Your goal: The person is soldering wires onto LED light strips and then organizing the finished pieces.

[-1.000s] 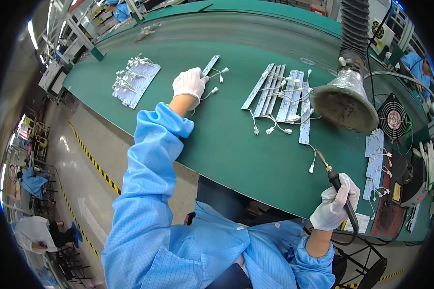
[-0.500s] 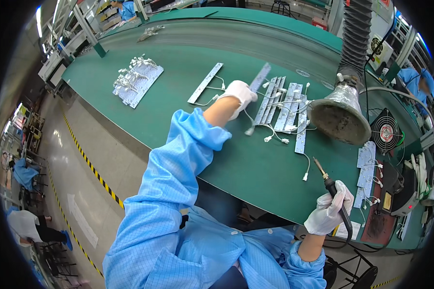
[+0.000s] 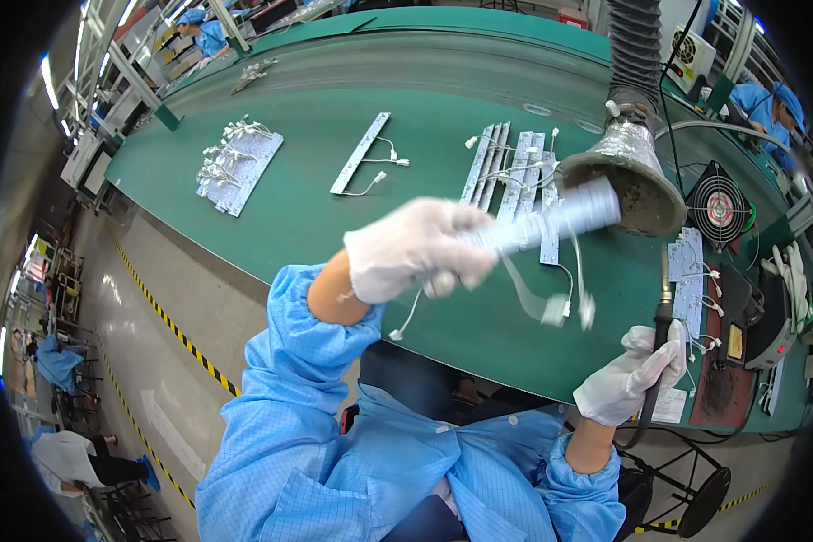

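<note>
My left hand [image 3: 415,246], in a white glove, grips a light strip board [image 3: 565,217] by one end. The board is smeared by motion, and white wires with plugs trail from it. It hangs above the bench, overlapping several similar strips [image 3: 492,167] that lie side by side with wires across them. In my gloved right hand [image 3: 630,375] is a soldering iron [image 3: 663,316], its tip pointing away from me. One separate wired strip [image 3: 363,154] lies to the left of the group.
A pile of wired boards [image 3: 241,172] lies on the green bench [image 3: 316,226] at left. A fume-extraction funnel [image 3: 628,181] hangs at right, near a small fan [image 3: 721,208]. More boards [image 3: 688,280] lie beside the soldering station [image 3: 768,316]. Co-workers sit beyond.
My left hand has come nearer to me, bringing the strip board away from the group and swinging it rightward. My right hand has shifted right, with the iron turned more upright.
</note>
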Demonstrator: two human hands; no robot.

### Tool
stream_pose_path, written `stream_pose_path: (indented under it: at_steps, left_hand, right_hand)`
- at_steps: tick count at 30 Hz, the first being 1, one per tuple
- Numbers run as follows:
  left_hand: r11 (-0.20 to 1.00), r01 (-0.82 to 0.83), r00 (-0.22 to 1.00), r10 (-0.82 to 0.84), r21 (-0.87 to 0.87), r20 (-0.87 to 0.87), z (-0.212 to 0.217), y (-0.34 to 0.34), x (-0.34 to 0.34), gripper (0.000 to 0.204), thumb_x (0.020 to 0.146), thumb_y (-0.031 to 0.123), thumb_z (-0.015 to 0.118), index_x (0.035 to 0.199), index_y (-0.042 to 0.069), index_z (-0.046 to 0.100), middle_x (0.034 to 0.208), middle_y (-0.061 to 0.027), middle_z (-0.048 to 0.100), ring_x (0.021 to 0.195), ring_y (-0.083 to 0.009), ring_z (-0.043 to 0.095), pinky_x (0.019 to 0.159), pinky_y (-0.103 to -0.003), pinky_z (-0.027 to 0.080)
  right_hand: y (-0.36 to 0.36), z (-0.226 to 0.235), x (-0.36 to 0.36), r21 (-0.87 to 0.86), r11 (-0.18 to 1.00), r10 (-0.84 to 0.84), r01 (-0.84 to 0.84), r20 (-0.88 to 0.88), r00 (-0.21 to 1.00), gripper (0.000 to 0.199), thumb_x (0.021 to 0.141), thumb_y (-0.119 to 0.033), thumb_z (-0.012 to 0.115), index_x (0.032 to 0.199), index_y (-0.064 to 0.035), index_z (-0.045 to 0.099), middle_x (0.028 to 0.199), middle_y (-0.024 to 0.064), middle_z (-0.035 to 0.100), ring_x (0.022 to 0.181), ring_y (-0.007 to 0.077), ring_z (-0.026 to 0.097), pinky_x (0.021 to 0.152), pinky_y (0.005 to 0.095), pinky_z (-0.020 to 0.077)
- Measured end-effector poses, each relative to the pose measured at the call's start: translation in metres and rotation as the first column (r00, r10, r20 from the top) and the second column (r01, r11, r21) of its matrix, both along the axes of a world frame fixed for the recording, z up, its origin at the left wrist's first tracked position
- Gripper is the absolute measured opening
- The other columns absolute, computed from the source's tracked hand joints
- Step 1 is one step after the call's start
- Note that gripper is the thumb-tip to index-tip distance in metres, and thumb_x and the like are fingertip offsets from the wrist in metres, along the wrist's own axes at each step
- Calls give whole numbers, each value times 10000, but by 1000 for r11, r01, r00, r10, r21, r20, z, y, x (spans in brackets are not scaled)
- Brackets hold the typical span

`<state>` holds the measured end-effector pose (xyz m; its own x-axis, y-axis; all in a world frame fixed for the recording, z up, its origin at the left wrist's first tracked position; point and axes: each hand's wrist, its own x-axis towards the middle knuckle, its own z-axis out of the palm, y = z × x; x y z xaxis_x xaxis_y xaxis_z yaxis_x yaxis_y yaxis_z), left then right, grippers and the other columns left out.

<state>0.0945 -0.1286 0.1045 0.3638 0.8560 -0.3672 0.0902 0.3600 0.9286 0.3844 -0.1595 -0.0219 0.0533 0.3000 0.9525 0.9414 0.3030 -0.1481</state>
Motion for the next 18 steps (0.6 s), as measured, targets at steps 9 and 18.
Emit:
stream_pose_path:
  at_steps: [9, 18]
  left_hand:
    - [961, 274, 938, -257, 44, -235, -82, 30, 69, 421, 828, 154, 625, 1180, -58, 533, 726, -64, 604, 584, -107, 573, 563, -240, 513]
    - [935, 239, 907, -118, 262, -405, -93, 23, 73, 310, 845, 147, 589, 1083, -51, 556, 660, -64, 617, 519, -129, 599, 508, -261, 508]
  right_hand:
    - [-11, -7, -12, -140, 823, 359, -551, -623, 695, 175, 921, -95, 467, 983, 32, 570, 892, 135, 604, 514, 103, 482, 504, 254, 418]
    - [-16, -1, 1, -353, 858, 438, -373, 122, 891, 452, 768, 167, 569, 1138, -52, 428, 959, 125, 584, 797, 271, 607, 664, 360, 518]
